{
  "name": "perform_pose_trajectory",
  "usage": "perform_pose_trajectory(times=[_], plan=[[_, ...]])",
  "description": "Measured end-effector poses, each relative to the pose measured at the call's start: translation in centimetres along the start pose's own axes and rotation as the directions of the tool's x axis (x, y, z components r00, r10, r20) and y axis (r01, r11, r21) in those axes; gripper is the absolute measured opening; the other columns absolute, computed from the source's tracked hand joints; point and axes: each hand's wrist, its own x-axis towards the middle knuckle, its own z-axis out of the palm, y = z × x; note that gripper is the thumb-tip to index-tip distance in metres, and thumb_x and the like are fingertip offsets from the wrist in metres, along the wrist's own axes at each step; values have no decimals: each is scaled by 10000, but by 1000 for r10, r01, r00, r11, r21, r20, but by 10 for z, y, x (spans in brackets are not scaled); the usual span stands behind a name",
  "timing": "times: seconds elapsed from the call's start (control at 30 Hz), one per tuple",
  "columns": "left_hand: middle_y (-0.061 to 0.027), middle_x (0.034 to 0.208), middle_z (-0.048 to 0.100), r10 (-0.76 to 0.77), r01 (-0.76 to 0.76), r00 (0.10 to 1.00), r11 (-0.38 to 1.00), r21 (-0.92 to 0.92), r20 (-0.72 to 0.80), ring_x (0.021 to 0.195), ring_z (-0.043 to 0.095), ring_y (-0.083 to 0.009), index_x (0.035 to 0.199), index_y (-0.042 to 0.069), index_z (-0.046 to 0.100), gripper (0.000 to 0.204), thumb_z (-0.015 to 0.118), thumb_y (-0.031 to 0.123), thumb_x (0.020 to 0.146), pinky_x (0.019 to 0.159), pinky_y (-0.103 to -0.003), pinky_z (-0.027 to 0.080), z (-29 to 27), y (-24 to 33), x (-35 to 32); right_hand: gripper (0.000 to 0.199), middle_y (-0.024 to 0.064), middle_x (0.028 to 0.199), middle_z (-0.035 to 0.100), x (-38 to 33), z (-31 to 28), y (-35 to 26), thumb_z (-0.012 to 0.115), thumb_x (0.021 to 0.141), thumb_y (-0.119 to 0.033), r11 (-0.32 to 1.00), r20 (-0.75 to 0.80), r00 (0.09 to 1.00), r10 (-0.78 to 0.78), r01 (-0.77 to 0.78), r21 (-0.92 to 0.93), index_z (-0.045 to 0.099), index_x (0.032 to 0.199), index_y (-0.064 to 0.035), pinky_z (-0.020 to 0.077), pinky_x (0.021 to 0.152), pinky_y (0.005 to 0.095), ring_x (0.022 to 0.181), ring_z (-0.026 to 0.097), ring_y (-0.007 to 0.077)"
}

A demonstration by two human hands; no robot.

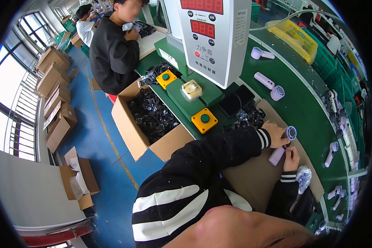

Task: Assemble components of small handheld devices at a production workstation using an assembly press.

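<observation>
A lavender handheld fan (276,156) with a round grilled head lies tilted over the brown cardboard sheet (252,177) on the bench. My left hand (274,134) comes in from the left, its fingers closed on the fan around the neck, just below the head. Close against the neck from the near right, my right hand (292,159) has its fingers curled together. A small dark bit shows at its fingertips, too small to name. Beside my right wrist rests a clear plastic bag (304,178) with lavender pieces in it.
Left of my hands are loose black plastic parts (252,117), a black tray (237,100) and a green press with yellow button boxes (204,120). A carton (130,128) of black parts adjoins the bench. More fans (331,154) lie on the green belt. A co-worker (115,49) sits beyond.
</observation>
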Motion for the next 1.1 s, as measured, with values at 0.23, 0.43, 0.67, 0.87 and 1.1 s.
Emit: perform_pose_trajectory(times=[0.23, 0.43, 0.67, 0.87, 1.1], plan=[[-46, 852, 691, 32, -32, 997, 999, -2, 76, 866, 630, -302, 806, 130, 635, 384, 506, 491, 824, 858, -437, 406, 8, -5, 3, 161, 43, 720, 536, -1, 2, 3, 520, 910, -152, 998, -3, 1000, 28, -28, -61, 530, 832, -12, 401, 648, 272, 660, 439, 143], [-45, 884, 684, 75, -74, 994, 997, -10, 82, 870, 621, -296, 837, 127, 628, 367, 497, 470, 846, 860, -422, 397, 8, -5, 2, 201, 79, 845, 623, -4, 5, -17, 501, 931, -204, 962, -41, 995, 95, -103, -254, 551, 1005, -24, 444, 709, 312, 747, 555, 197], [-75, 912, 664, 170, -161, 983, 980, -114, 71, 845, 622, -331, 979, 103, 566, 298, 516, 378, 877, 803, -430, 437, 30, -16, 7, 343, 128, 1089, 632, -1, -2, -8, 451, 963, -236, 936, 116, 968, 221, -177, -305, 487, 1247, -47, 456, 835, 335, 954, 603, 252], [-159, 910, 631, 209, -207, 976, 839, -503, -54, 796, 612, -403, 1132, 78, 410, 314, 544, 232, 893, 687, -452, 481, 30, -3, 6, 410, 163, 1294, 496, -5, 5, 6, 400, 992, -191, 997, -50, 998, -32, 35, 65, 387, 1368, -29, 391, 976, 321, 1108, 520, 260], [-163, 1171, 522, 403, -433, 896, 707, -559, -184, 953, 548, -283, 1337, 24, 374, 451, 486, 98, 906, 848, -357, 448, 30, -14, 7, 423, 133, 1211, 516, -1, 21, -5, 445, 946, -65, 962, -184, 980, -82, 126, 244, 368, 1359, -10, 396, 937, 294, 1034, 512, 199]])
